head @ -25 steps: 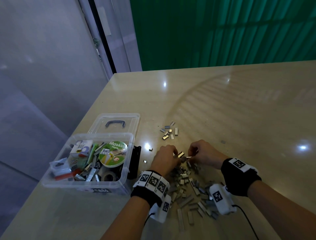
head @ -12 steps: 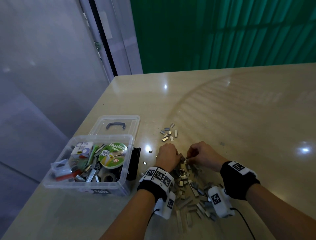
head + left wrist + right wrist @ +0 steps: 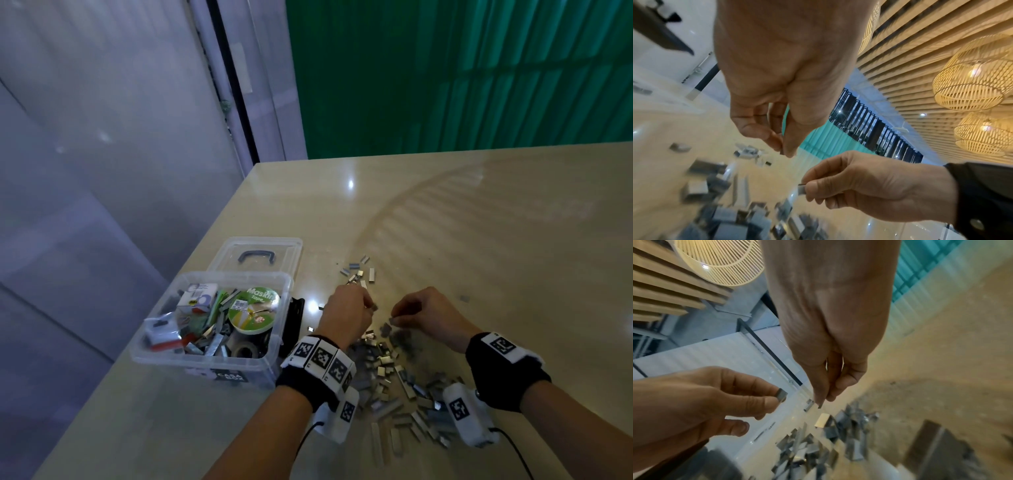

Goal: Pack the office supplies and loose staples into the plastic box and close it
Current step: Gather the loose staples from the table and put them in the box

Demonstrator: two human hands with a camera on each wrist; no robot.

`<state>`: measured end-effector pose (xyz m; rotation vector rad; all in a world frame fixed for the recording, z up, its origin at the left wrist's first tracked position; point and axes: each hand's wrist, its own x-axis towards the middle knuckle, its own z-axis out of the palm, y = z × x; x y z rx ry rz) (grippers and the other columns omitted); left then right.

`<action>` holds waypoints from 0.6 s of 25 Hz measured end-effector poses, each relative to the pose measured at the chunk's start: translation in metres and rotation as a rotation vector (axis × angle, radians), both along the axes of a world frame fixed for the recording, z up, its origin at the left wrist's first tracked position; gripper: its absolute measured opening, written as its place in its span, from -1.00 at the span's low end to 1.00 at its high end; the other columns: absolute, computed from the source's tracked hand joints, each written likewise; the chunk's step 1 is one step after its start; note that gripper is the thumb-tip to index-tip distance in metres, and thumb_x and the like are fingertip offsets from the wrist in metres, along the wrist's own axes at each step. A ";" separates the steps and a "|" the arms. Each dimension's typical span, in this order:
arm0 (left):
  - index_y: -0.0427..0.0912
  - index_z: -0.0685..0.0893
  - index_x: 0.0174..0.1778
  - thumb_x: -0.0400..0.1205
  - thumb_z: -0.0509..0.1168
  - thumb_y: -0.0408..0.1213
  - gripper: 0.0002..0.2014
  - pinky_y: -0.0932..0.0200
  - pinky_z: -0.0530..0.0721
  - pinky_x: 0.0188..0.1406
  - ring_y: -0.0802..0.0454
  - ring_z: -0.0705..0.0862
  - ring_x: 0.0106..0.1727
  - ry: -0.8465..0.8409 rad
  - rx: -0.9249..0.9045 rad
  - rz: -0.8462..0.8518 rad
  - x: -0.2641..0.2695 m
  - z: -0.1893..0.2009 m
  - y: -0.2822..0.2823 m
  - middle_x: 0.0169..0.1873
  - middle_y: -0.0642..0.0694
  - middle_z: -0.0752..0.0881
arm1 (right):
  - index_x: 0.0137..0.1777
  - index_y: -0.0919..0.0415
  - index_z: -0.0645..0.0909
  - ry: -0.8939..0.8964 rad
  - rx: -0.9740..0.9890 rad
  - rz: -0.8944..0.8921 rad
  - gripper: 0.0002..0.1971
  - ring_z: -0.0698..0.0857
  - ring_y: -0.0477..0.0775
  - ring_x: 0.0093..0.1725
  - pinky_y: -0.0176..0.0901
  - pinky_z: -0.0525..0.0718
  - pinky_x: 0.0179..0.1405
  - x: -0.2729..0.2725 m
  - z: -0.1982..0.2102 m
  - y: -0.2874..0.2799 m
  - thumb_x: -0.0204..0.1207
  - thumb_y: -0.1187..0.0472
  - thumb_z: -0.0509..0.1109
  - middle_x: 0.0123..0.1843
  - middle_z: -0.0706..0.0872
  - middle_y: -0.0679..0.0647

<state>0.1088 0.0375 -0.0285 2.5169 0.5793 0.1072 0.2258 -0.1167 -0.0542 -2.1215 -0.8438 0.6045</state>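
Note:
A heap of loose grey staple strips [image 3: 394, 377] lies on the beige table [image 3: 479, 240] between my wrists. My left hand [image 3: 371, 306] hovers above the heap's far end and pinches a small staple piece [image 3: 781, 395] between thumb and forefinger. My right hand [image 3: 394, 317], a little to its right, pinches another staple piece [image 3: 802, 189]. The hands are apart. The clear plastic box [image 3: 171, 356] stands open to the left of my left wrist, holding masking tape [image 3: 253, 310], small cartons and staple strips.
The box's clear lid [image 3: 257, 257] with a dark handle lies flat behind the box. A small cluster of staples [image 3: 358, 270] sits beyond my hands, with single bits near the box. The table's left edge runs just past the box.
My two hands, close together over one spot of the heap before, have drawn apart sideways and lifted slightly, each now pinching a staple piece.

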 end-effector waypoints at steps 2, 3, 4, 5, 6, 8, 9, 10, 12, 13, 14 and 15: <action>-0.09 0.85 0.01 0.62 0.38 -0.30 -0.85 0.00 0.76 0.13 -0.03 0.77 0.00 -0.028 -0.043 -0.033 -0.013 0.019 0.003 -0.04 -0.11 0.82 | -0.14 0.15 0.87 -0.014 0.047 0.008 -0.94 0.77 -0.25 -0.32 -0.48 0.59 -0.34 -0.004 0.013 0.008 0.42 0.29 0.66 -0.31 0.85 -0.07; -0.11 0.85 0.00 0.61 0.38 -0.31 -0.85 0.00 0.77 0.10 -0.01 0.77 -0.03 -0.045 -0.064 -0.060 -0.020 0.029 0.006 -0.06 -0.11 0.83 | -0.13 0.15 0.87 -0.029 0.072 0.016 -0.92 0.76 -0.26 -0.34 -0.46 0.60 -0.33 -0.006 0.022 0.013 0.44 0.32 0.64 -0.32 0.85 -0.08; -0.13 0.84 0.00 0.61 0.38 -0.32 -0.86 0.01 0.78 0.07 0.02 0.77 -0.07 -0.064 -0.084 -0.079 -0.029 0.039 0.008 -0.10 -0.11 0.83 | -0.13 0.14 0.87 -0.057 0.094 0.033 -0.89 0.75 -0.24 -0.35 -0.39 0.63 -0.30 -0.007 0.032 0.018 0.44 0.36 0.63 -0.33 0.84 -0.06; -0.15 0.84 -0.01 0.60 0.41 -0.31 -0.88 0.06 0.79 0.03 0.05 0.78 -0.12 -0.096 -0.099 -0.084 -0.041 0.051 0.014 -0.14 -0.09 0.84 | -0.15 0.13 0.87 -0.084 0.121 0.055 -0.86 0.74 -0.20 -0.37 -0.30 0.66 -0.27 -0.009 0.044 0.026 0.43 0.39 0.63 -0.34 0.84 -0.02; -0.15 0.84 -0.03 0.59 0.44 -0.29 -0.90 0.11 0.79 -0.02 0.10 0.79 -0.18 -0.136 -0.113 -0.080 -0.054 0.064 0.022 -0.20 -0.06 0.84 | -0.18 0.13 0.85 -0.097 0.152 0.074 -0.84 0.73 -0.15 -0.38 -0.21 0.70 -0.25 -0.012 0.056 0.035 0.41 0.42 0.63 -0.35 0.84 0.04; -0.16 0.84 -0.10 0.57 0.49 -0.26 -0.93 0.19 0.79 -0.12 0.16 0.79 -0.30 -0.227 -0.130 -0.050 -0.084 0.085 0.046 -0.32 -0.01 0.83 | -0.19 0.20 0.84 -0.093 0.207 0.127 -0.89 0.74 -0.07 -0.38 -0.09 0.71 -0.22 -0.025 0.081 0.059 0.38 0.41 0.66 -0.34 0.84 0.13; -0.16 0.85 -0.14 0.55 0.51 -0.25 -0.93 0.21 0.79 -0.16 0.19 0.78 -0.34 -0.264 -0.123 -0.018 -0.100 0.093 0.062 -0.36 0.01 0.82 | -0.17 0.23 0.85 -0.104 0.228 0.166 -0.90 0.75 -0.04 -0.36 -0.10 0.71 -0.23 -0.034 0.091 0.074 0.36 0.38 0.68 -0.33 0.85 0.14; -0.15 0.85 -0.18 0.53 0.53 -0.25 -0.94 0.25 0.77 -0.19 0.22 0.77 -0.37 -0.297 -0.103 0.026 -0.115 0.098 0.080 -0.38 0.03 0.81 | -0.16 0.23 0.85 -0.128 0.240 0.212 -0.89 0.77 -0.02 -0.34 -0.12 0.71 -0.23 -0.045 0.100 0.090 0.34 0.34 0.70 -0.31 0.85 0.12; -0.12 0.86 -0.22 0.50 0.56 -0.23 -0.95 0.37 0.71 -0.25 0.28 0.74 -0.37 -0.314 -0.041 0.119 -0.142 0.103 0.118 -0.41 0.09 0.80 | -0.16 0.16 0.87 -0.192 0.237 0.283 -0.89 0.79 -0.04 -0.30 -0.19 0.69 -0.23 -0.068 0.114 0.123 0.33 0.25 0.72 -0.31 0.85 0.01; -0.11 0.86 -0.22 0.50 0.56 -0.22 -0.95 0.40 0.69 -0.27 0.28 0.74 -0.36 -0.304 -0.011 0.160 -0.156 0.105 0.136 -0.40 0.11 0.79 | -0.17 0.13 0.87 -0.230 0.227 0.315 -0.89 0.77 -0.11 -0.31 -0.26 0.66 -0.24 -0.082 0.118 0.143 0.33 0.22 0.72 -0.35 0.83 -0.07; -0.11 0.87 -0.21 0.51 0.56 -0.22 -0.95 0.38 0.70 -0.27 0.27 0.74 -0.34 -0.280 0.010 0.186 -0.167 0.103 0.154 -0.39 0.10 0.80 | -0.18 0.11 0.88 -0.259 0.213 0.340 -0.90 0.72 -0.20 -0.36 -0.35 0.62 -0.29 -0.095 0.121 0.161 0.34 0.21 0.72 -0.40 0.79 -0.14; -0.13 0.88 -0.19 0.53 0.54 -0.24 -0.95 0.30 0.73 -0.25 0.24 0.76 -0.31 -0.243 0.027 0.195 -0.176 0.101 0.168 -0.35 0.04 0.82 | -0.18 0.11 0.88 -0.273 0.202 0.356 -0.92 0.68 -0.25 -0.39 -0.41 0.58 -0.32 -0.106 0.122 0.179 0.35 0.23 0.71 -0.43 0.75 -0.19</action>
